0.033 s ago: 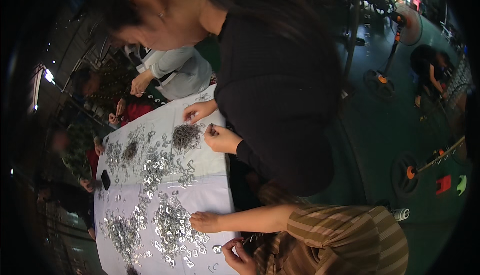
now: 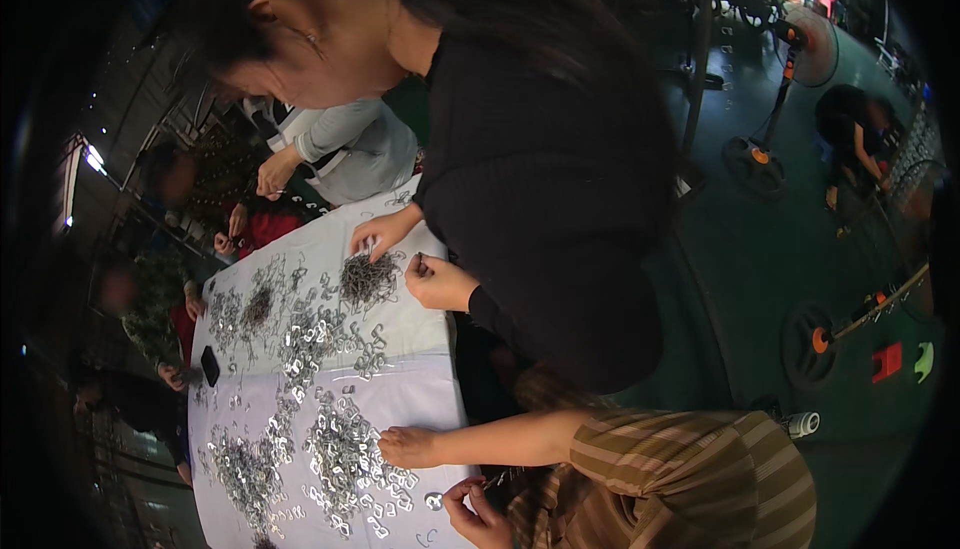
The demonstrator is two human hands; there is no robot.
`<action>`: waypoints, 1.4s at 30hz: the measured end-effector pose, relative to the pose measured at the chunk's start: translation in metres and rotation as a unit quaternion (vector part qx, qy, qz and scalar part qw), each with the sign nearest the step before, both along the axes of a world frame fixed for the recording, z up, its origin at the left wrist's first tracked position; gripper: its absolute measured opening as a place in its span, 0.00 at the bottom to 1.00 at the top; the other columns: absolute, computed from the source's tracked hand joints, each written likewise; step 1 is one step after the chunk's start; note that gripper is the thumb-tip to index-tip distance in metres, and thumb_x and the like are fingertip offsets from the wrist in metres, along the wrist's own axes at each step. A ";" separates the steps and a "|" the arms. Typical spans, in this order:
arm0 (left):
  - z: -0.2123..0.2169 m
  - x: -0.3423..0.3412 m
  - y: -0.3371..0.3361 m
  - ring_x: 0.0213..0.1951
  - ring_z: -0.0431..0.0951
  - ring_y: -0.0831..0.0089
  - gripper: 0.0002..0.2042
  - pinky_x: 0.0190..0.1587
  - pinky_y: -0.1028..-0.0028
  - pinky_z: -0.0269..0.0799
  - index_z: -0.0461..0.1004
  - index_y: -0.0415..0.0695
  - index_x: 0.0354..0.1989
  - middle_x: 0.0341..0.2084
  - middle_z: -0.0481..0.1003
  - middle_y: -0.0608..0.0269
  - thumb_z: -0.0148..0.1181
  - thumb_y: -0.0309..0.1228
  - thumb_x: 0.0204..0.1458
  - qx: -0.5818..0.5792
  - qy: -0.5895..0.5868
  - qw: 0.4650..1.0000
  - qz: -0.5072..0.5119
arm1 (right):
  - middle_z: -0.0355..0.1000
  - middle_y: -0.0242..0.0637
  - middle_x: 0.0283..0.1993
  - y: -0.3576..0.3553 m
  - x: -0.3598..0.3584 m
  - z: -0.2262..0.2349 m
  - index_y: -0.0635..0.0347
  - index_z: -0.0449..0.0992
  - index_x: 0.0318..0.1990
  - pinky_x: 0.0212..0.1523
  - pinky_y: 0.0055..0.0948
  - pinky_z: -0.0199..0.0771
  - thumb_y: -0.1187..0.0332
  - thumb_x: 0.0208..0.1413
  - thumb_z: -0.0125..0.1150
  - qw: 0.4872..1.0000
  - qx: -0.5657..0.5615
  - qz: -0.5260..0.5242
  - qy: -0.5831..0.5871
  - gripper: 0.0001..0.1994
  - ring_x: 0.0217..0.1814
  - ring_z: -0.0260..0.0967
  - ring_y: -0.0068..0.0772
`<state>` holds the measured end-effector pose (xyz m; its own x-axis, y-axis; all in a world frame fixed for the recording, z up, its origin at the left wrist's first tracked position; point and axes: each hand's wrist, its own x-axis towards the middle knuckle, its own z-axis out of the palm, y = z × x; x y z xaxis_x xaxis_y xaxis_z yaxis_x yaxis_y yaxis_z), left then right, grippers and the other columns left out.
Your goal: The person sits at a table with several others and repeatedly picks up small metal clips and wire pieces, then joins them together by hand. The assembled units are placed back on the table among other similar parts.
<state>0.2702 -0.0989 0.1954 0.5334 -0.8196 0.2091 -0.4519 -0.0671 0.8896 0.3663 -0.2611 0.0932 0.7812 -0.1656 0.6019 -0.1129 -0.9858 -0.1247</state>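
My right hand (image 2: 408,446), at the end of a bare forearm from a brown striped sleeve, rests at the edge of a pile of shiny looped metal pieces (image 2: 340,444). Its fingers are curled down; what lies under them is hidden. Nearer the table's edge, my left hand (image 2: 478,511) is pinched closed. A small thin piece seems to be at its fingertips, too small to make out. One loose metal loop (image 2: 433,501) lies on the white tabletop (image 2: 420,399) between my hands.
A co-worker in a black top (image 2: 560,169) works beside me over a pile of dark thin metal pieces (image 2: 368,281). Other people sit across the table. More looped pieces (image 2: 240,469) and a dark phone-like object (image 2: 210,365) lie there. Standing fans (image 2: 808,44) are on the green floor.
The co-worker's far hand has moved left over the dark pile, its fingers reaching down. The view has shifted slightly. My hands keep their places.
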 end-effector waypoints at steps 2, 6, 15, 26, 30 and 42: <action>-0.006 0.003 0.003 0.36 0.72 0.66 0.07 0.45 0.68 0.70 0.69 0.37 0.38 0.32 0.74 0.54 0.50 0.28 0.63 0.009 0.014 1.000 0.007 | 0.71 0.33 0.31 -0.001 -0.001 0.002 0.56 0.78 0.22 0.40 0.31 0.71 0.67 0.44 0.56 1.000 -0.017 0.004 0.019 0.06 0.40 0.69 0.34; -0.004 0.002 0.002 0.37 0.72 0.66 0.07 0.43 0.70 0.70 0.69 0.37 0.39 0.32 0.73 0.54 0.50 0.28 0.63 0.005 -0.016 1.000 -0.006 | 0.72 0.35 0.28 -0.007 0.001 0.004 0.59 0.77 0.25 0.40 0.35 0.73 0.68 0.46 0.56 1.000 0.029 0.000 -0.007 0.07 0.37 0.72 0.37; 0.013 -0.007 0.001 0.37 0.73 0.60 0.09 0.47 0.64 0.68 0.69 0.36 0.39 0.33 0.73 0.51 0.48 0.31 0.63 0.048 0.010 0.998 0.047 | 0.79 0.43 0.33 0.003 -0.104 0.073 0.62 0.82 0.36 0.41 0.34 0.75 0.71 0.48 0.62 0.851 0.518 0.078 -0.040 0.09 0.38 0.77 0.41; 0.008 0.000 -0.003 0.41 0.76 0.57 0.13 0.48 0.63 0.71 0.70 0.36 0.44 0.37 0.75 0.46 0.50 0.36 0.64 0.071 -0.062 0.994 0.059 | 0.80 0.42 0.31 0.022 -0.174 0.101 0.63 0.82 0.36 0.39 0.30 0.75 0.72 0.49 0.61 0.791 0.609 0.058 -0.030 0.08 0.34 0.79 0.36; 0.000 0.004 0.000 0.41 0.76 0.56 0.13 0.48 0.62 0.71 0.71 0.36 0.44 0.38 0.75 0.45 0.51 0.35 0.62 0.072 -0.113 0.989 0.062 | 0.80 0.43 0.31 0.033 -0.167 0.087 0.65 0.82 0.35 0.39 0.29 0.75 0.74 0.50 0.60 0.824 0.555 0.056 -0.102 0.07 0.34 0.79 0.37; -0.037 0.017 0.004 0.35 0.74 0.55 0.06 0.40 0.64 0.69 0.73 0.40 0.36 0.31 0.76 0.53 0.60 0.20 0.50 0.035 -0.145 0.986 0.072 | 0.78 0.43 0.37 0.039 -0.180 0.094 0.63 0.80 0.40 0.39 0.33 0.77 0.78 0.51 0.61 0.859 0.496 0.068 -0.108 0.09 0.38 0.78 0.43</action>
